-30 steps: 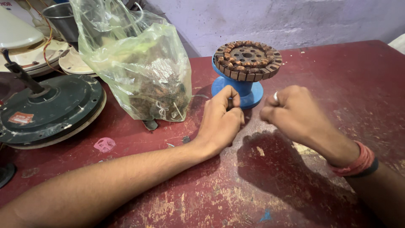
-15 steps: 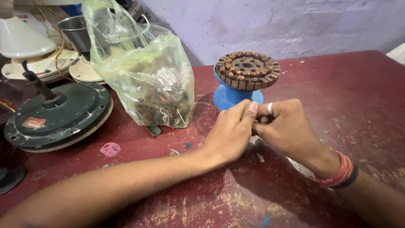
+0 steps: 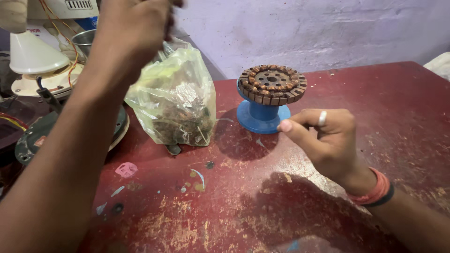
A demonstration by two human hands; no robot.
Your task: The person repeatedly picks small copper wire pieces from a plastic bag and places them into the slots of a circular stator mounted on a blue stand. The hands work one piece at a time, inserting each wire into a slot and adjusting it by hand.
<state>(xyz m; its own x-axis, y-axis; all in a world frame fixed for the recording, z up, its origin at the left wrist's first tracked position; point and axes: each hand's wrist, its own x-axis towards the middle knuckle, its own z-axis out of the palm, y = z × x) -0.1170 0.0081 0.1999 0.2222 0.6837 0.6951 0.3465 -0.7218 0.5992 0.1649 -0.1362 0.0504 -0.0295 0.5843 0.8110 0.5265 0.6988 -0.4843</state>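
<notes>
The left hand (image 3: 133, 28) is raised, blurred, its grip untellable; the right hand (image 3: 323, 138) is pinched together beside the round copper-wound stator on a blue stand (image 3: 271, 93).

A repair workshop: wound stator (image 3: 272, 84), fan motor housing (image 3: 37, 136), worn red bench (image 3: 300, 197).

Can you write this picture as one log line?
left hand: raised above bag | right hand: pinched, near blue stand | stator: on stand | table: red

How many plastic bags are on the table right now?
1: a clear plastic bag of scrap stands left of the blue stand, below the raised left hand. Others may be hidden.
</notes>
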